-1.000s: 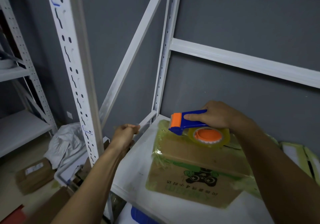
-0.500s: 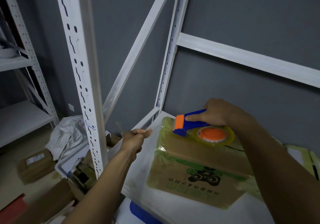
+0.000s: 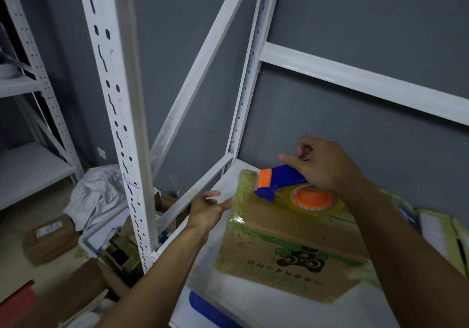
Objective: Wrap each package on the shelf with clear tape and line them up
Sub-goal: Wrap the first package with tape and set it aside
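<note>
Package (image 3: 291,239), tape-wrapped, on shelf (image 3: 228,178). Right hand (image 3: 327,165) grips blue-orange tape dispenser (image 3: 281,178) atop package. Left hand (image 3: 209,207) loosely open, empty, just beside package's left edge.

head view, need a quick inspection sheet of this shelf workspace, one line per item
surface: white shelf board, carries the packages
job's things: cardboard box lying on the shelf, its edges wrapped in clear tape; tape dispenser resting on the box top; another taped package to the right
clutter: white bag and floor box on the floor beside the rack
grippers: right hand grips the dispenser; left hand open by the box's left edge, contact unclear
cables: nothing seen
surroundings: grey wall, white rack upright, second rack at far left
</note>
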`<action>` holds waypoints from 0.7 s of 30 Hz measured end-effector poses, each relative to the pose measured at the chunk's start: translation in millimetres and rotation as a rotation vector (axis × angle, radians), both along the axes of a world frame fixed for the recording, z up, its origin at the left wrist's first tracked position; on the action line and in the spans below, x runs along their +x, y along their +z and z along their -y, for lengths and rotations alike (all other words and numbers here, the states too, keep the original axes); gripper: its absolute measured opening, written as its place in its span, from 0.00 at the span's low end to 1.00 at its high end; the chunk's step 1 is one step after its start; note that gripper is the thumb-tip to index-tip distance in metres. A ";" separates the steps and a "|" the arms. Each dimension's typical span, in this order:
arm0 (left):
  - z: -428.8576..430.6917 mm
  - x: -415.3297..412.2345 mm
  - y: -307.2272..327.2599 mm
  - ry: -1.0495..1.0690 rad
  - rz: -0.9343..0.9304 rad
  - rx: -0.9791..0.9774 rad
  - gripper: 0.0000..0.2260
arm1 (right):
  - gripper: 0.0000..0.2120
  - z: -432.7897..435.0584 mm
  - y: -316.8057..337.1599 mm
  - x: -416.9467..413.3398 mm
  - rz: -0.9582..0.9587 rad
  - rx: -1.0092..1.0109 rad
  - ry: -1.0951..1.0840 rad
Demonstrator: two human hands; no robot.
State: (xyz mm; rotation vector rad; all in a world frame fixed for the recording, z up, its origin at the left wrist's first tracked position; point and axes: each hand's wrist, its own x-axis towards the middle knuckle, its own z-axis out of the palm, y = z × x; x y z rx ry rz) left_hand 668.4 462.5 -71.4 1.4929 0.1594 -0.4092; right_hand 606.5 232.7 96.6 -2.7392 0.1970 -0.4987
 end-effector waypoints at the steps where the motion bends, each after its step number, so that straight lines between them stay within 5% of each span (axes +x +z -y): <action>1: -1.6 0.2 4.0 0.016 0.068 0.003 0.15 | 0.21 -1.6 -0.3 -0.5 0.041 0.007 -0.005; 4: -1.4 -3.4 20.8 -0.021 0.226 -0.025 0.04 | 0.22 -6.0 -2.9 -1.7 0.133 -0.016 -0.038; 9: 7.9 -25.8 42.5 -0.305 0.357 0.071 0.12 | 0.28 -3.6 -3.6 -12.0 0.164 -0.005 -0.016; 14: 14.2 -21.7 42.3 -0.280 0.346 0.078 0.11 | 0.13 10.9 -8.3 -27.9 0.019 0.109 0.132; 21: -1.3 35.9 52.0 -0.276 0.374 0.071 0.18 | 0.28 17.2 -16.6 -22.8 -0.118 0.087 0.294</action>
